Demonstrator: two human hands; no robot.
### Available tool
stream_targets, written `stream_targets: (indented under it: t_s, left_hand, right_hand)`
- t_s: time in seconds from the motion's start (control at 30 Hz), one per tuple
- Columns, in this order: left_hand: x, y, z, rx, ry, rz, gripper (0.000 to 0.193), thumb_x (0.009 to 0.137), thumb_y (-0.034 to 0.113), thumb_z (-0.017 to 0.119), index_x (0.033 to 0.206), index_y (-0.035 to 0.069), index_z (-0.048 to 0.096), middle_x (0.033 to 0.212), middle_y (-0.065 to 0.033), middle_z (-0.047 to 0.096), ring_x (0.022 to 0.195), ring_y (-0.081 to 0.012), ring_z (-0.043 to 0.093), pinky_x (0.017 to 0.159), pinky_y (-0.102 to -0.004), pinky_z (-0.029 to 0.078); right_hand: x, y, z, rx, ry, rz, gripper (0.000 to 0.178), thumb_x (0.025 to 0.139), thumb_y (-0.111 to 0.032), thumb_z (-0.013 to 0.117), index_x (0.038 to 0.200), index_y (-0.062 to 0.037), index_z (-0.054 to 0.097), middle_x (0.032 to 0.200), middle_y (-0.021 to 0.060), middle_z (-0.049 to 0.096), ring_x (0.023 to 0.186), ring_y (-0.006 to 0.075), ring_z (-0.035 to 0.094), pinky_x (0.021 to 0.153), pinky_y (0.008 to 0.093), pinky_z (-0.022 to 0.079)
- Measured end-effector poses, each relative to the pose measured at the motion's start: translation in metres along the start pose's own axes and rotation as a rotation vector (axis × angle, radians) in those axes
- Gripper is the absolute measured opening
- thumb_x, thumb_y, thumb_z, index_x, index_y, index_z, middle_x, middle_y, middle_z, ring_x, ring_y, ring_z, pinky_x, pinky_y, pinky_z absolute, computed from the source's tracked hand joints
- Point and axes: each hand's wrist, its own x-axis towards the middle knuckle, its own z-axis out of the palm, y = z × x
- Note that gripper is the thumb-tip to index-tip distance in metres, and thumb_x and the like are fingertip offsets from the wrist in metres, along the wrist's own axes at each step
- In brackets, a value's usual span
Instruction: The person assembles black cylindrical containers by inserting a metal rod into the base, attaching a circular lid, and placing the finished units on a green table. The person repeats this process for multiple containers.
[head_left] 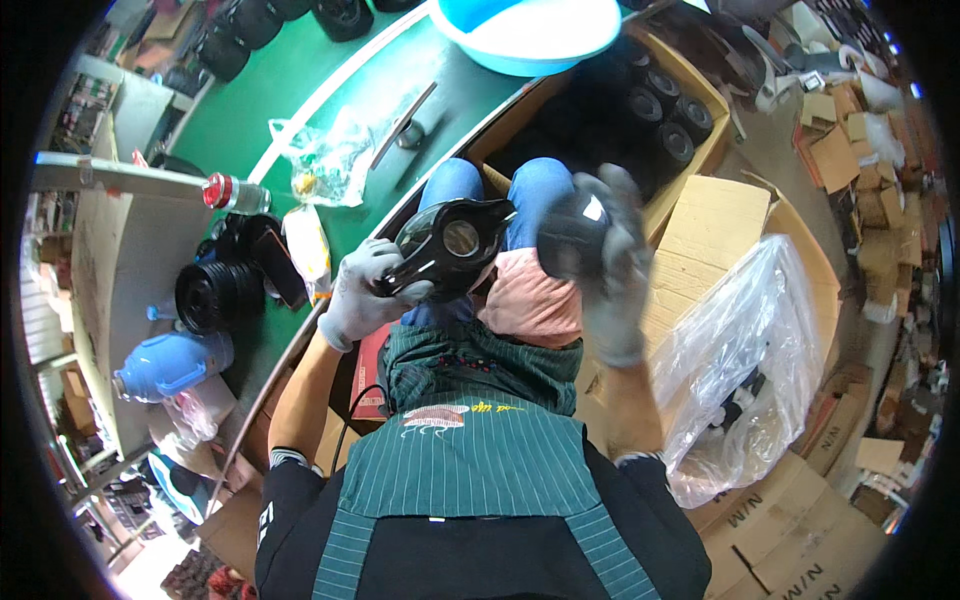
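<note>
Taking the open carton [707, 80] of black round parts as the landmark, the work sits just off its near left corner, above the person's lap. There the gloved left hand [362, 292] holds a black, partly clear pitcher-shaped vessel [478, 232], its pointed spout turned toward the carton; the fingers are curled around the handle side, with the thumb laid along the near edge. Closer to the carton, just below its near edge, the gloved right hand [622, 262] has its fingers bent around a dark, glossy round piece [572, 235], though blur hides exactly where the fingertips press. The two pieces are apart, with a gap between them. A pink cloth [538, 300] lies on the lap, farther from the carton than either piece, touched by neither hand. The step in hand looks like handling the vessel and round piece as a pair, perhaps for fitting or checking. If they do belong together, the next move calls for a steady left grip and for the round piece to be squared to its seat before any pressing.
</note>
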Motion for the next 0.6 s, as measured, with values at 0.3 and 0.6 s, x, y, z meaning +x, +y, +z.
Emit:
stream_targets:
  t_s: [0.3, 0.6]
  left_hand:
    - [-0.001, -0.027, -0.009, -0.063, -0.032, 0.130, 0.033, 0.077, 0.024, 0.092, 0.075, 0.006, 0.063, 0.076, -0.0089, 0.060, 0.075, -0.0309, 0.059, 0.076, -0.0399, 0.045]
    - [0.012, -0.034, -0.009, -0.077, -0.084, 0.193, 0.034, 0.074, 0.024, 0.090, 0.072, 0.010, 0.058, 0.075, -0.0065, 0.058, 0.076, -0.0288, 0.060, 0.076, -0.0399, 0.043]
  right_hand:
    - [0.024, 0.060, 0.057, -0.510, -0.388, -0.454, 0.095, 0.063, -0.041, 0.104, 0.138, -0.0107, 0.054, 0.151, 0.0206, 0.051, 0.131, 0.0355, 0.060, 0.113, 0.0474, 0.049]
    - [0.030, 0.001, 0.029, -1.083, -0.590, -0.151, 0.078, 0.077, -0.031, 0.099, 0.140, -0.0038, 0.061, 0.139, 0.0169, 0.067, 0.127, 0.0298, 0.066, 0.109, 0.0405, 0.055]
